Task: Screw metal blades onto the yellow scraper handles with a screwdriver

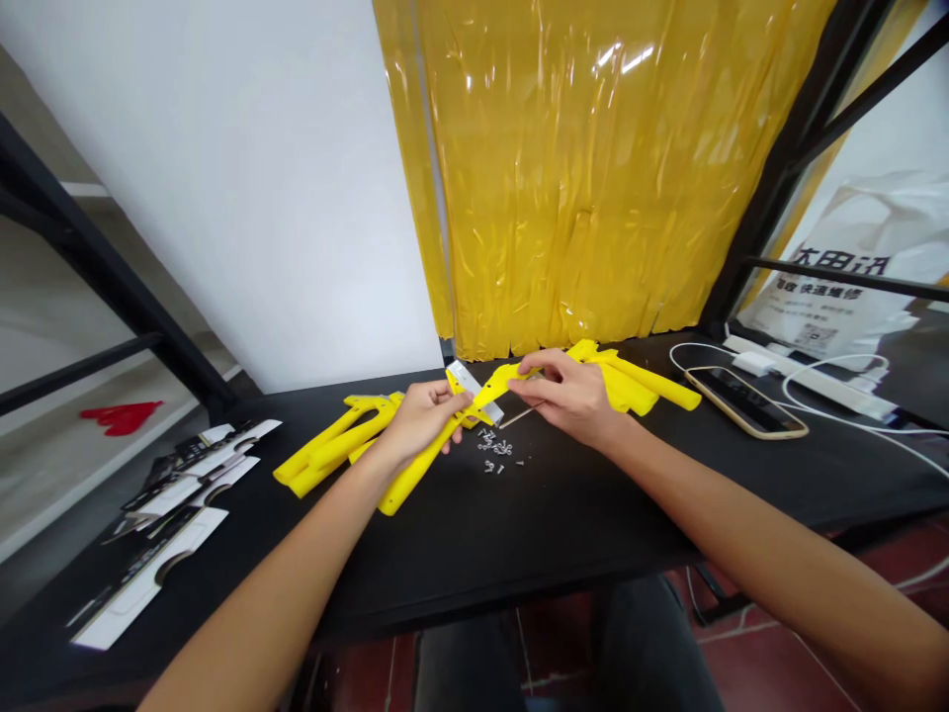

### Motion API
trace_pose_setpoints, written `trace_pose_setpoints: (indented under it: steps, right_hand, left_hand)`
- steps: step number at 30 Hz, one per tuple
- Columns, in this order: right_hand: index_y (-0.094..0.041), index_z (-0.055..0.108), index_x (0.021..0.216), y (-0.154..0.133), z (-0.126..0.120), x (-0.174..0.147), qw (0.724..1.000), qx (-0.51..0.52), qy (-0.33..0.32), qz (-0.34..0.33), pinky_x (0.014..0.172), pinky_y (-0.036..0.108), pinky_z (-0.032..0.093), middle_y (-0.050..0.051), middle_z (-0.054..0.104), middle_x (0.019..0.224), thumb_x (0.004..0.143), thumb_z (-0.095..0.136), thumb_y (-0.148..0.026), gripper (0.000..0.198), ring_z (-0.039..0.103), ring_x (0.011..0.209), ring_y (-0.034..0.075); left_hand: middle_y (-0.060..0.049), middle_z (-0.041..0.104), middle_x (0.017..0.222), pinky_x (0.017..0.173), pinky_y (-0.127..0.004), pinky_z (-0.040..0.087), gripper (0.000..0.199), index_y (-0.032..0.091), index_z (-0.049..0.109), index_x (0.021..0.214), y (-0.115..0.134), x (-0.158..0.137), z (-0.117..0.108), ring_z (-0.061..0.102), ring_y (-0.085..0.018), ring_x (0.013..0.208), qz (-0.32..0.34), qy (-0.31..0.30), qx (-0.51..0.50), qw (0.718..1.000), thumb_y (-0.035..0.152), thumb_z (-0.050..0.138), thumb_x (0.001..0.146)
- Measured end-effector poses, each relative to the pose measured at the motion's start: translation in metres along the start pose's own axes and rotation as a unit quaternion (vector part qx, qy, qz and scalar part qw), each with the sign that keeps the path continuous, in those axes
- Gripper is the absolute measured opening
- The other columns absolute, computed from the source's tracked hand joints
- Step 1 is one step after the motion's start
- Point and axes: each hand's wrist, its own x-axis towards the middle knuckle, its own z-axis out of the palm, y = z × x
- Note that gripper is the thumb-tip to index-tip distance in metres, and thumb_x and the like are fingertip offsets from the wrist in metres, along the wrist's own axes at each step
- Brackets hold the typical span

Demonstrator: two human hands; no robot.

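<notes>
My left hand (430,415) grips a yellow plastic handle (415,480) close to a flat silver metal plate (467,381), which lies crosswise against it. The fingers of my right hand (567,391) are closed at the end of a yellow plastic piece (498,378) that has small dark holes. Whether this piece is separate from the handle I cannot tell. Below the hands, small silver screws (495,447) lie loose on the black tabletop (563,514). A thin metal rod (519,415) rests beside my right fingertips.
Yellow handles (333,445) lie left of my hands, and more yellow parts (638,381) lie right. Cut cardboard pieces (163,583) sit at the left edge. A phone (745,400), white cables and a power strip (816,376) are on the right. Black frame posts (111,267) flank the table.
</notes>
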Motion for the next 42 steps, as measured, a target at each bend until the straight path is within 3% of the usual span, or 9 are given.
trace_pose_setpoints:
  steps: [12, 21, 26, 29, 32, 33, 35, 38, 42]
  right_hand:
    - [-0.024, 0.072, 0.104, -0.006, -0.005, 0.008, 0.999, -0.011, -0.011, -0.043, 0.063, 0.020, 0.050, 0.002, 0.075, 0.103, 0.091, 0.062, -0.010, 0.021, 0.070, 0.081, 0.010]
    - [-0.032, 0.070, 0.118, -0.006, -0.002, 0.003, 0.998, -0.031, -0.054, -0.013, 0.054, 0.022, 0.042, 0.000, 0.072, 0.105, 0.091, 0.059, -0.010, 0.037, 0.062, 0.068, 0.007]
    - [-0.028, 0.072, 0.114, -0.007, 0.005, 0.005, 0.978, 0.131, -0.045, 0.157, 0.059, 0.025, 0.045, 0.004, 0.068, 0.099, 0.092, 0.061, -0.018, 0.027, 0.059, 0.070, 0.011]
    - [-0.023, 0.072, 0.110, -0.005, 0.013, 0.006, 0.913, 0.279, -0.041, 0.294, 0.054, 0.025, 0.044, 0.002, 0.066, 0.086, 0.089, 0.068, -0.030, 0.023, 0.053, 0.060, 0.010]
    - [-0.019, 0.071, 0.107, -0.003, 0.017, 0.006, 0.865, 0.344, -0.044, 0.363, 0.049, 0.024, 0.043, -0.001, 0.065, 0.075, 0.089, 0.068, -0.035, 0.025, 0.048, 0.051, 0.009]
    - [-0.018, 0.071, 0.106, -0.003, 0.017, 0.005, 0.868, 0.342, -0.044, 0.357, 0.049, 0.024, 0.044, -0.001, 0.065, 0.075, 0.089, 0.068, -0.034, 0.023, 0.050, 0.051, 0.009]
    - [-0.019, 0.073, 0.103, -0.004, 0.015, 0.004, 0.907, 0.295, -0.039, 0.297, 0.054, 0.025, 0.047, 0.002, 0.068, 0.082, 0.090, 0.067, -0.029, 0.017, 0.056, 0.059, 0.010]
    - [-0.022, 0.075, 0.101, -0.006, 0.009, 0.002, 0.974, 0.178, -0.024, 0.138, 0.063, 0.025, 0.051, 0.006, 0.070, 0.097, 0.092, 0.063, -0.017, 0.016, 0.064, 0.075, 0.012]
    - [-0.024, 0.073, 0.100, -0.008, 0.003, 0.001, 0.996, 0.081, -0.026, 0.019, 0.061, 0.022, 0.050, 0.004, 0.072, 0.100, 0.091, 0.062, -0.010, 0.020, 0.068, 0.075, 0.010]
  left_hand:
    - [0.000, 0.062, 0.057, 0.036, -0.021, 0.042, 0.022, 0.016, 0.064, 0.089, 0.002, -0.001, 0.001, 0.057, -0.012, 0.043, 0.016, 0.001, 0.018, 1.000, 0.037, 0.069, 0.086]
    - [-0.003, 0.066, 0.065, 0.035, -0.021, 0.042, 0.017, 0.017, 0.067, 0.089, 0.001, -0.001, 0.001, 0.059, -0.012, 0.045, 0.024, 0.008, 0.030, 0.999, 0.034, 0.068, 0.086]
    - [-0.006, 0.069, 0.074, 0.036, -0.021, 0.043, 0.019, 0.017, 0.066, 0.087, -0.001, 0.001, 0.000, 0.060, -0.012, 0.046, 0.032, 0.011, 0.042, 0.999, 0.036, 0.067, 0.087]
    - [-0.005, 0.068, 0.074, 0.036, -0.022, 0.042, 0.019, 0.018, 0.066, 0.087, 0.000, 0.000, 0.000, 0.060, -0.012, 0.046, 0.033, 0.011, 0.043, 0.998, 0.037, 0.068, 0.086]
    - [-0.005, 0.069, 0.075, 0.035, -0.023, 0.042, 0.020, 0.018, 0.067, 0.089, 0.002, -0.001, 0.001, 0.060, -0.012, 0.046, 0.033, 0.005, 0.044, 0.998, 0.037, 0.068, 0.086]
    - [-0.005, 0.069, 0.075, 0.035, -0.023, 0.042, 0.020, 0.018, 0.067, 0.089, 0.003, -0.002, 0.002, 0.059, -0.012, 0.046, 0.032, 0.006, 0.045, 0.998, 0.038, 0.068, 0.086]
    - [-0.005, 0.068, 0.071, 0.035, -0.023, 0.041, 0.020, 0.018, 0.067, 0.087, 0.004, -0.003, 0.003, 0.059, -0.012, 0.046, 0.031, 0.008, 0.048, 0.998, 0.038, 0.069, 0.086]
    - [-0.004, 0.066, 0.068, 0.036, -0.022, 0.041, 0.019, 0.018, 0.066, 0.086, 0.004, -0.003, 0.004, 0.059, -0.012, 0.045, 0.033, 0.008, 0.050, 0.998, 0.036, 0.068, 0.086]
    - [-0.002, 0.063, 0.063, 0.036, -0.021, 0.042, 0.019, 0.017, 0.066, 0.086, 0.004, -0.004, 0.004, 0.058, -0.011, 0.045, 0.035, 0.002, 0.064, 0.997, 0.036, 0.067, 0.088]
